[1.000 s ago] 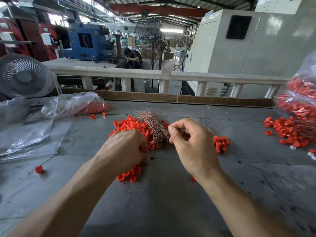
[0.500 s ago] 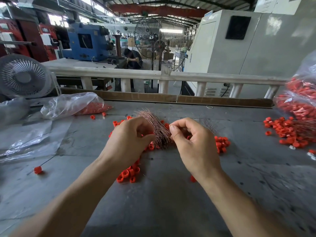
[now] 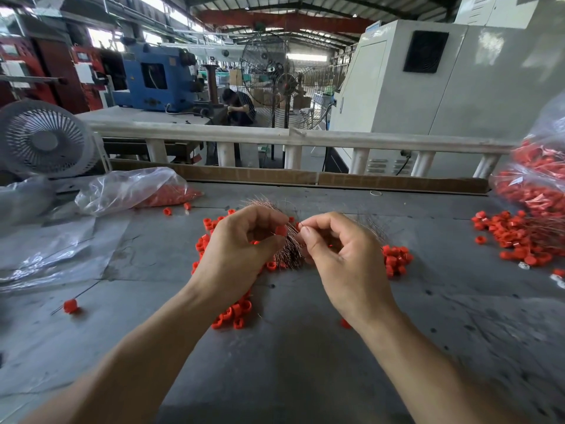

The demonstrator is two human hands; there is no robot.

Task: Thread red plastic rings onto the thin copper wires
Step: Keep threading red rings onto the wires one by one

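**One ring held at a wire tip above the bundle**

One grey table [image 3: 305, 362] is seen, backed by one white railing [image 3: 351, 139]. Two fans are counted: a small one [image 3: 42, 139] at the left edge and a tall pedestal fan [image 3: 275, 78] behind the railing. Two clear bags of red rings are present, one [image 3: 134, 191] at the left and one [image 3: 538, 179] at the right. One bundle of copper wires [image 3: 287, 252] lies between the hands amid loose red rings [image 3: 394, 258], too many to be counted. A single ring on a wire [image 3: 71, 306] lies apart at the left.

A red ring [image 3: 281, 230] is pinched between thumb and fingertips of the left hand [image 3: 241, 249]. A thin wire [image 3: 301, 224] is pinched by the curled right hand [image 3: 339, 252], its tip just beside the ring.
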